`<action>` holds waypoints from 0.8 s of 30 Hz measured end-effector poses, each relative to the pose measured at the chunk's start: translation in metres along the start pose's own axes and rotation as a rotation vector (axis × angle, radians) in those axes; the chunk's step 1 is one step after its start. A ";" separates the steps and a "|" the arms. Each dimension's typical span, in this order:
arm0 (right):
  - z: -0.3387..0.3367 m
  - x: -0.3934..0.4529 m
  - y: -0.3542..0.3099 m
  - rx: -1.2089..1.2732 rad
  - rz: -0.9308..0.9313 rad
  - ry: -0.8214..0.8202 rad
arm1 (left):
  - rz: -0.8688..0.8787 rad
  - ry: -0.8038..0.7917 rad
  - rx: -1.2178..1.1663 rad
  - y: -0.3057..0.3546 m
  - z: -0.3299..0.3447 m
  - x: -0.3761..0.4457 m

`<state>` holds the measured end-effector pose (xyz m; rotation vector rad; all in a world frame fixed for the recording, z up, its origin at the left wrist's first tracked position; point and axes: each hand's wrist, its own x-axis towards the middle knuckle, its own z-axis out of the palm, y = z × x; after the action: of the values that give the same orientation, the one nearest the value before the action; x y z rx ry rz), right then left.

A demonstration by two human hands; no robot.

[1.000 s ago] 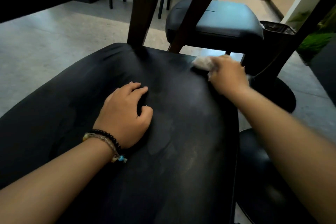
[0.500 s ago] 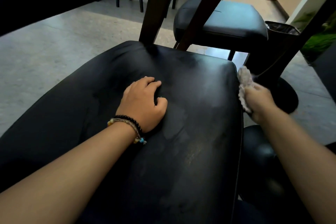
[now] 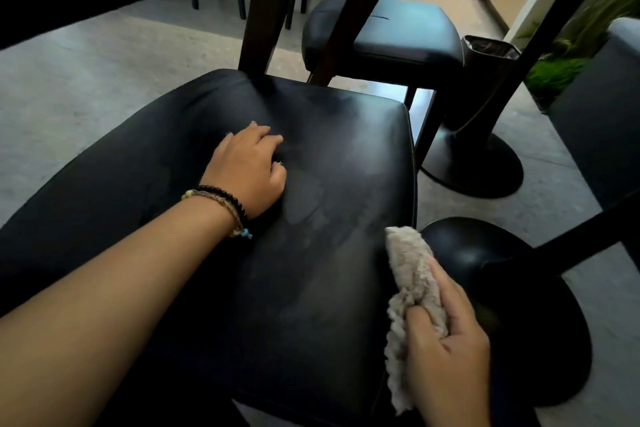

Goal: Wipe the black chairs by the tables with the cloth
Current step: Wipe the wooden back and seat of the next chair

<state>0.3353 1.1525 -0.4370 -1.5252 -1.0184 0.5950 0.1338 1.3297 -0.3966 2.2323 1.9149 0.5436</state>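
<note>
Clenched tight, the right hand (image 3: 450, 343) has its grip on the beige cloth (image 3: 410, 291), bunched in the fist and pressed along the right edge of the near black chair seat (image 3: 311, 288). Left hand (image 3: 247, 168) rests on the seat's middle, fingers curled, holding nothing. A second black chair (image 3: 408, 31) stands beyond; a bin (image 3: 485, 55), blurred, seems just beside it.

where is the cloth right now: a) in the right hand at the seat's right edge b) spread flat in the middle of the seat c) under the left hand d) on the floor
a: the right hand grips the cloth against the right edge of the seat.
</note>
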 end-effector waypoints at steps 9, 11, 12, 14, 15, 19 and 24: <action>0.033 0.086 -0.027 -0.486 -0.394 -0.268 | -0.027 -0.090 -0.016 -0.007 -0.019 -0.083; 0.035 0.079 -0.031 -0.555 -0.467 -0.310 | -0.038 -0.069 -0.028 -0.011 -0.015 -0.099; 0.032 0.069 -0.032 -0.562 -0.534 -0.348 | -0.037 -0.038 -0.049 -0.013 -0.013 -0.106; 0.026 0.041 -0.035 -0.535 -0.706 -0.452 | -0.025 0.085 -0.114 -0.014 -0.009 -0.113; 0.024 0.028 -0.036 -0.518 -0.778 -0.506 | -0.032 0.168 -0.148 -0.014 -0.007 -0.116; 0.024 0.017 -0.039 -0.492 -0.920 -0.585 | -0.131 0.409 -0.237 -0.017 -0.009 -0.128; 0.040 0.007 -0.047 -0.476 -1.085 -0.718 | -0.280 0.247 -0.349 -0.035 -0.038 -0.142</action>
<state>0.2926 1.1782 -0.3992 -0.8703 -2.4227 0.0803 0.0704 1.1927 -0.3987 1.7154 2.0087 1.0530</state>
